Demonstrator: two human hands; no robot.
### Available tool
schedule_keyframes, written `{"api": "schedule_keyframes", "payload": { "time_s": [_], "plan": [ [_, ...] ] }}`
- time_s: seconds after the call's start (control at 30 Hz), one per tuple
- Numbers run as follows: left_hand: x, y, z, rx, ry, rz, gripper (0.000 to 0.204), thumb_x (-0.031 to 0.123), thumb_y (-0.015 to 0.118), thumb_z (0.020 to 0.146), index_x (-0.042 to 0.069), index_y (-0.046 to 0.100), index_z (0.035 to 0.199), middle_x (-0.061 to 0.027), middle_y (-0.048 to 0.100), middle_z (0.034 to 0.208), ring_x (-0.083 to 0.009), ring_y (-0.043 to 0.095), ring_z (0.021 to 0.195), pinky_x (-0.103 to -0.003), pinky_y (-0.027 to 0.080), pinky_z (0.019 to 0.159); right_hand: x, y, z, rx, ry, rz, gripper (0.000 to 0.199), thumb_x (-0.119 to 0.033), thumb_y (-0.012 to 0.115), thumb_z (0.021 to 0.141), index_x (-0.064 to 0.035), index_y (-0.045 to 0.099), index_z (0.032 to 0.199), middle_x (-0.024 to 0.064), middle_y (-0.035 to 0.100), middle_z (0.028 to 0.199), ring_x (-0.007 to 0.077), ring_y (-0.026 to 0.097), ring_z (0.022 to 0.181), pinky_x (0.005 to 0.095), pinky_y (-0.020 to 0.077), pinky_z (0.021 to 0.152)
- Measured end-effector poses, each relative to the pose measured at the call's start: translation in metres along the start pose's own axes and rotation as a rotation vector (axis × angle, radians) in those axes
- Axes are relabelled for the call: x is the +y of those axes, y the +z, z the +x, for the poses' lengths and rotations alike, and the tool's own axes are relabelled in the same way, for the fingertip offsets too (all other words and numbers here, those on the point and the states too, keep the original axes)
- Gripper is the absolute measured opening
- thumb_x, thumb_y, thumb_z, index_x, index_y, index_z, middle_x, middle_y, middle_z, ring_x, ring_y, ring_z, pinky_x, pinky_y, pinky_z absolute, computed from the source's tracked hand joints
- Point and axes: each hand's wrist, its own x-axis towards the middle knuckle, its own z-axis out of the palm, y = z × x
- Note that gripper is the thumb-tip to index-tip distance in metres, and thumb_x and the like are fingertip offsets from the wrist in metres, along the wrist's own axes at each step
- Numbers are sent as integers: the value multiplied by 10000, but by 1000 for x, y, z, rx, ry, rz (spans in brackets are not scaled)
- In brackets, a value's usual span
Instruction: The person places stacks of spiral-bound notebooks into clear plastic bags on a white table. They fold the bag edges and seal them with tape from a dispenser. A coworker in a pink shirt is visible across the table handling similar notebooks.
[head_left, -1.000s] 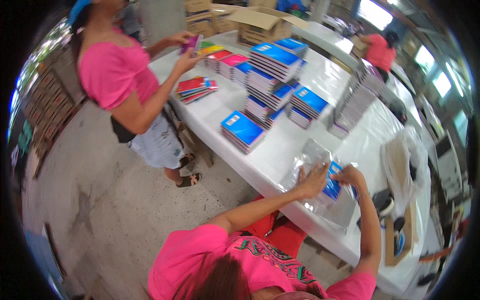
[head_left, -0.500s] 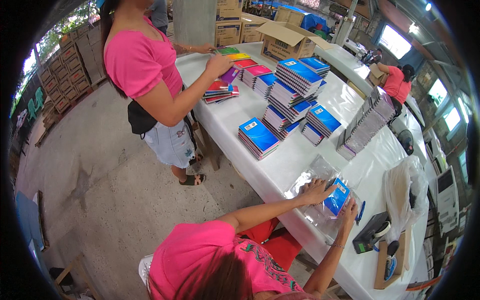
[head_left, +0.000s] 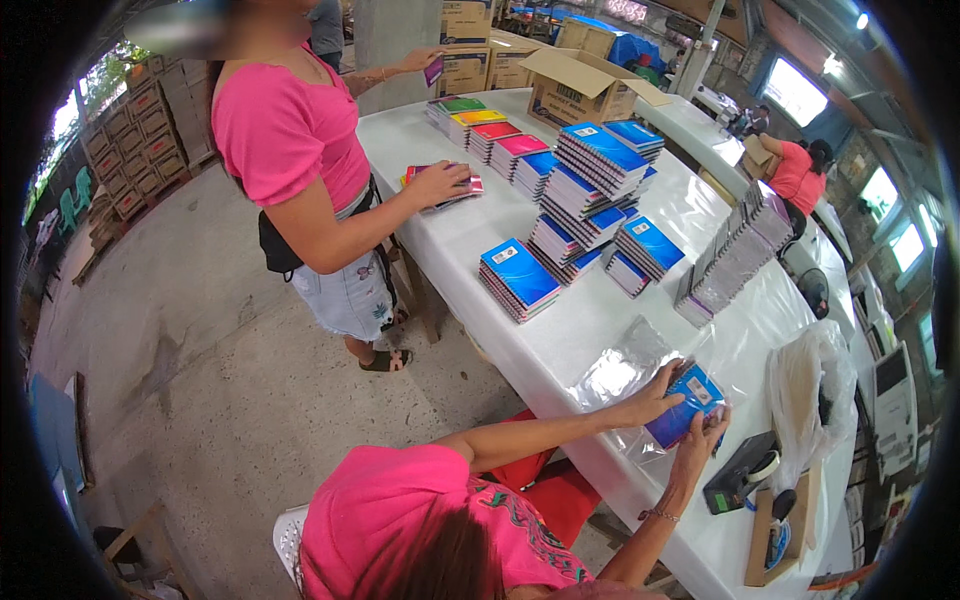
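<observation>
My left hand [head_left: 655, 393] presses on top of a small stack of blue notebooks [head_left: 688, 402] at the table's near edge. My right hand [head_left: 705, 437] grips the same stack from its near side. The notebooks lie in or on a clear plastic bag [head_left: 622, 366] spread on the white table [head_left: 560, 345]. Both my forearms reach in from the lower edge, over my pink shirt.
Piles of blue spiral notebooks [head_left: 598, 185] and a low stack [head_left: 517, 279] fill the table's middle, beside a leaning row of grey-edged books [head_left: 728, 262]. A black tape dispenser [head_left: 742, 471] and a plastic sack [head_left: 805, 392] sit to the right. A standing person in pink [head_left: 295, 160] touches pink notebooks [head_left: 450, 185]. Cardboard boxes [head_left: 580, 85] stand behind.
Both hands stay on the blue notebooks, with the right hand shifting round their near side. The standing person has lowered one hand onto the pink notebooks and lifted a notebook with the other.
</observation>
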Motion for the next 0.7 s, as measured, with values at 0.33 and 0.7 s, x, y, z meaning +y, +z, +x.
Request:
{"api": "schedule_keyframes", "payload": {
  "time_s": [0.33, 0.7],
  "plan": [
    [15, -30, -12, -165, 111, 107, 957, 21, 623, 829, 98, -32, 1523, -162, 51, 1571, -309, 129, 1453, -402, 144, 1179, -6, -2, -17, -170, -151, -354, 936, -157, 734, 804, -130, 143, 1529, 123, 240, 1526, 257, 256, 1410, 370, 233, 1140],
    [130, -56, 35, -377, 566, 929, 217, 183, 752, 719, 174, 702, 930, -75, 443, 1369, -326, 284, 1397, -596, 189, 1126, -109, 7, 7, -295, -539, -1106, 193, -38, 717, 756, -76, 640, 929, 152, 432, 1375, 358, 384, 1310, 459, 331, 1060]
  ]
}}
